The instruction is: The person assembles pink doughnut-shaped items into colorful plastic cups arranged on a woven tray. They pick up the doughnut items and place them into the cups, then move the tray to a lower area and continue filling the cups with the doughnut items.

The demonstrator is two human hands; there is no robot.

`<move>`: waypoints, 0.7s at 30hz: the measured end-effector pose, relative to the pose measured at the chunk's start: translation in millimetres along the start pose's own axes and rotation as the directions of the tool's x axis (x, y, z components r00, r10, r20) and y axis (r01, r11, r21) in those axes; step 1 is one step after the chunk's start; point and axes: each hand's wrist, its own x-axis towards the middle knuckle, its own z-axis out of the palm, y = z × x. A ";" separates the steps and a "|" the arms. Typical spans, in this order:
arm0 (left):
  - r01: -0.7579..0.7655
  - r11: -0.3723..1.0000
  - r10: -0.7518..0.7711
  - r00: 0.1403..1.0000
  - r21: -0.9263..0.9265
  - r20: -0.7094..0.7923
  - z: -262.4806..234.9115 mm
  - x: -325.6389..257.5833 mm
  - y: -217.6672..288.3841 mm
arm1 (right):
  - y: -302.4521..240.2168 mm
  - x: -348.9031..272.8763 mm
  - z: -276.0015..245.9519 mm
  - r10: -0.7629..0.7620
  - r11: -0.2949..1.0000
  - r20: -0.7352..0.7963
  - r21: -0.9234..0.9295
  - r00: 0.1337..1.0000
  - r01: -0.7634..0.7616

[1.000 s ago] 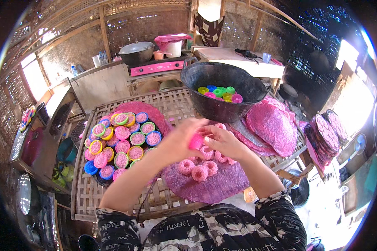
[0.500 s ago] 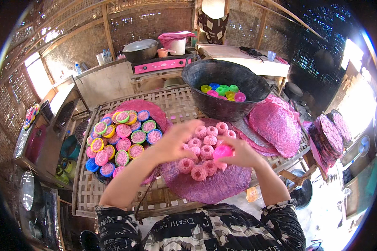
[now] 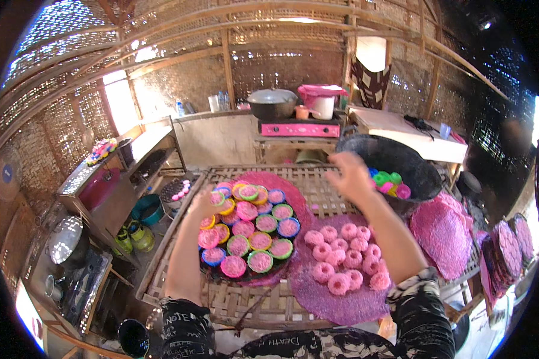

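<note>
My left hand [image 3: 205, 206] is at the left edge of a crowd of small coloured cups [image 3: 260, 240] filled with pale pink shreds, on a dark round tray. Its fingers are blurred beside a green-rimmed cup, so a grip cannot be made out. My right hand [image 3: 348, 172] is raised by the left rim of a large black basin [image 3: 410, 200], fingers apart and nothing seen in them. Bright plastic cups [image 3: 395, 180] lie in the basin. Below my right forearm, several pink ring-shaped shredded cakes [image 3: 339, 282] sit on a round purple mesh sheet [image 3: 326, 307].
The woven bamboo table [image 3: 323, 207] carries all this. Pink mesh sheets [image 3: 440, 233] are stacked at its right side. At the back stand a pink stove [image 3: 299, 130], a lidded pot [image 3: 272, 106] and a white pot [image 3: 323, 106]. A cabinet [image 3: 102, 188] stands left.
The view has swung left and up. My right hand has left the cakes for the basin's rim, and the pink cup is no longer in it. My left hand has moved to the filled cups.
</note>
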 end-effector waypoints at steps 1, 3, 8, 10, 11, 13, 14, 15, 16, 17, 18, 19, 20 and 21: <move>0.061 0.996 -0.055 0.993 -0.058 0.104 3.8 6.1 -1.0 | -17.1 9.4 32.4 -0.049 0.992 0.103 0.120 0.993 0.036; 0.060 0.996 -0.064 0.996 0.063 0.066 8.9 10.2 -4.1 | -54.7 23.6 98.8 -0.082 0.988 0.280 0.148 0.957 0.041; 0.039 0.999 -0.040 0.998 0.024 0.038 -7.6 4.7 -1.9 | -111.3 50.6 208.2 -0.276 0.947 0.559 0.020 0.782 0.320; 0.027 0.999 -0.028 0.999 0.044 0.024 -16.7 -6.3 8.3 | -120.6 49.8 229.6 -0.197 0.953 0.673 -0.039 0.713 0.300; 0.011 1.000 -0.011 1.000 0.016 0.020 -21.0 -13.3 14.0 | -123.7 52.4 237.7 -0.195 0.938 0.756 -0.042 0.625 0.344; 0.012 0.997 -0.011 1.000 -0.079 0.011 -28.8 -27.2 25.8 | -127.4 58.8 246.3 -0.165 0.957 0.842 0.010 0.514 0.290; 0.003 0.993 -0.004 1.000 -0.120 -0.009 -32.7 -33.4 31.2 | -128.5 62.6 246.3 -0.156 0.959 0.876 0.025 0.456 0.282; -0.024 0.994 0.018 0.998 -0.109 -0.057 -36.7 -38.8 36.3 | -128.6 65.7 242.4 -0.148 0.972 0.853 0.032 0.501 0.234; -0.062 0.989 0.051 0.995 -0.131 -0.084 -42.1 -43.6 39.9 | -127.8 69.2 235.0 -0.154 0.978 0.809 0.043 0.567 0.203; -0.107 0.983 0.090 0.988 -0.147 -0.122 -44.9 -50.2 44.9 | -126.8 68.9 224.0 -0.122 0.988 0.783 0.035 0.610 0.152; -0.126 0.977 0.106 0.987 -0.170 -0.120 -46.4 -57.9 51.0 | -123.7 66.0 208.0 -0.147 0.988 0.722 0.068 0.676 0.142; -0.162 0.967 0.137 0.981 -0.199 -0.134 -47.4 -66.5 57.8 | -119.0 61.8 188.0 -0.142 0.990 0.675 0.081 0.724 0.119; -0.216 0.950 0.186 0.972 -0.227 -0.144 -49.6 -74.7 63.8 | -115.3 56.7 167.4 -0.128 0.991 0.627 0.117 0.769 0.070; -0.268 0.924 0.239 0.961 -0.272 -0.136 -46.9 -83.4 73.5 | -108.6 44.5 142.3 -0.088 0.990 0.584 0.141 0.807 0.006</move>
